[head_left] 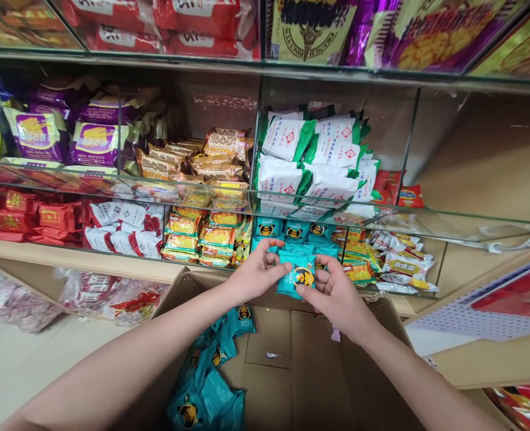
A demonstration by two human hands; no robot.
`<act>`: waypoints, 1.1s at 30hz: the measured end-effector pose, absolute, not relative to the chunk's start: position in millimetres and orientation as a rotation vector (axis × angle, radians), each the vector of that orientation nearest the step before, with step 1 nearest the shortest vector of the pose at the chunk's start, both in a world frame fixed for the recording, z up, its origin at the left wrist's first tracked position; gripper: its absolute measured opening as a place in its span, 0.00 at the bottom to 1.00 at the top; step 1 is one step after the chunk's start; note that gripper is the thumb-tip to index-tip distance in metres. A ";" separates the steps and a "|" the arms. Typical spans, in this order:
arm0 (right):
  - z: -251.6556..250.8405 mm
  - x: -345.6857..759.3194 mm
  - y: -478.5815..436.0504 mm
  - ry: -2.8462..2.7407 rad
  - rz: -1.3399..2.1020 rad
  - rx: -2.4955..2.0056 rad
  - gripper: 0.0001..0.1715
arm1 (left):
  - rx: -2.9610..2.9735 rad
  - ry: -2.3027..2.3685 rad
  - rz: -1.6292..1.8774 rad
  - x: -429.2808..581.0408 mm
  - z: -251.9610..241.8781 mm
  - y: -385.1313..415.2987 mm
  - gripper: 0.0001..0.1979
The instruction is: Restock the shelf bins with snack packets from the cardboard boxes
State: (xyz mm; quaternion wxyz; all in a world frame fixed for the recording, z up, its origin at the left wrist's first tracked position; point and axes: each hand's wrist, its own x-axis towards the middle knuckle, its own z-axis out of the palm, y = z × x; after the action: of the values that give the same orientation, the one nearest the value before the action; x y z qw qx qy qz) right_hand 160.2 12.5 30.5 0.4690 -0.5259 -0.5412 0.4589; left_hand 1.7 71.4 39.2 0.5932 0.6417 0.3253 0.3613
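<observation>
A teal snack packet (295,274) with a black and yellow round picture is held up between both hands, over the far edge of a cardboard box (314,371). My left hand (261,270) pinches its left side, thumb in front. On the right side, my right hand (334,288) grips it with the thumb at its lower edge. Just behind, matching teal packets (294,230) stand stacked in a low shelf compartment, partly hidden by the hands. More loose teal packets (211,383) lie in the left part of the box.
Glass dividers and a glass shelf edge (193,184) run across the shelving. White and green packets (314,155) fill the compartment above. Yellow-green packets (202,236) sit left of the teal stack, silver-white ones (404,260) to its right. Plastic bags (112,293) lie below the shelf.
</observation>
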 end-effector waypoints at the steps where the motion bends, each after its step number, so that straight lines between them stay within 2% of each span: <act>1: 30.6 164.9 13.6 -1.369 1.015 -1.299 0.28 | 1.509 0.759 0.842 1.1 38.8 72.1 0.22; 8: 37.0 200.7 37.9 -1.718 -0.124 -1.664 0.19 | 1.705 0.813 0.804 -4.6 26.2 81.9 0.17; 17: 44.3 204.6 67.1 -2.019 -0.610 -1.837 0.23 | 2.053 0.797 0.758 -5.8 23.1 74.7 0.17; 21: 47.4 211.1 68.8 -1.964 -0.574 -1.939 0.18 | 2.081 0.772 0.763 -7.1 21.6 74.8 0.16; 25: 51.8 200.5 45.5 -1.860 -0.476 -1.768 0.15 | 2.018 0.801 0.778 -6.3 19.4 74.4 0.19; 27: 50.4 188.4 28.2 -1.749 -0.218 -1.648 0.14 | 1.908 0.803 0.816 -5.0 19.8 74.3 0.26; 29: 44.1 176.2 14.6 -1.630 0.220 -1.526 0.14 | 1.778 0.706 0.833 -3.7 21.7 74.6 0.28; 31: 34.3 168.1 7.9 -1.593 0.600 -1.416 0.13 | 1.696 0.562 0.800 -3.3 24.9 75.0 0.22; 33: 25.4 166.0 7.3 -1.626 0.712 -1.400 0.13 | 1.722 0.521 0.770 -4.3 28.3 74.7 0.14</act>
State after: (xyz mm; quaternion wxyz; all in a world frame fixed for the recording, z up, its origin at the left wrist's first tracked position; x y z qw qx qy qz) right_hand 166.0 7.3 25.4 0.4262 -0.5603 -0.6505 0.2849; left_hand -4.3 74.7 28.3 0.5582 0.7301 0.2208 0.3265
